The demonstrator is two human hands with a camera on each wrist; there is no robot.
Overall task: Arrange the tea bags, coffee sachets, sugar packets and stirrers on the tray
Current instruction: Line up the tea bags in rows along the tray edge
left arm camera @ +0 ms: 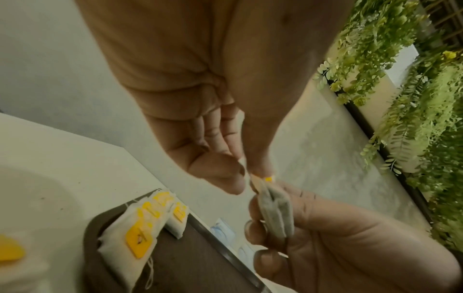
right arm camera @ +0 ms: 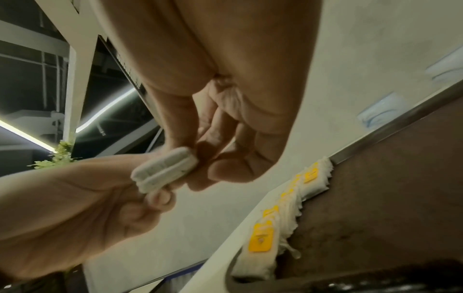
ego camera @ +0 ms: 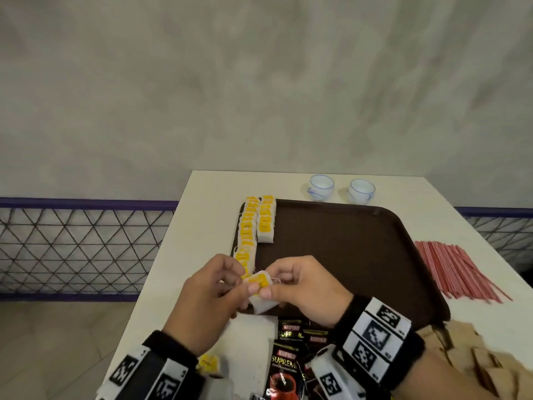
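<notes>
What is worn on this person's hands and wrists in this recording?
Both the left hand and the right hand are bare, with no gloves or rings visible. Each wrist carries a black band with white blocks printed with square black-and-white marker codes. No sleeves show.

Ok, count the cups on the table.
2. One cup stands beyond the tray's far edge, the other cup just right of it. None else shows.

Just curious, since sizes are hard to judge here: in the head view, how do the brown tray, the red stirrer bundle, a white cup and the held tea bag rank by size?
1. Brown plastic tray
2. Red stirrer bundle
3. White cup and held yellow-tagged tea bag: alike; the bag is nearer, so unsure.
</notes>
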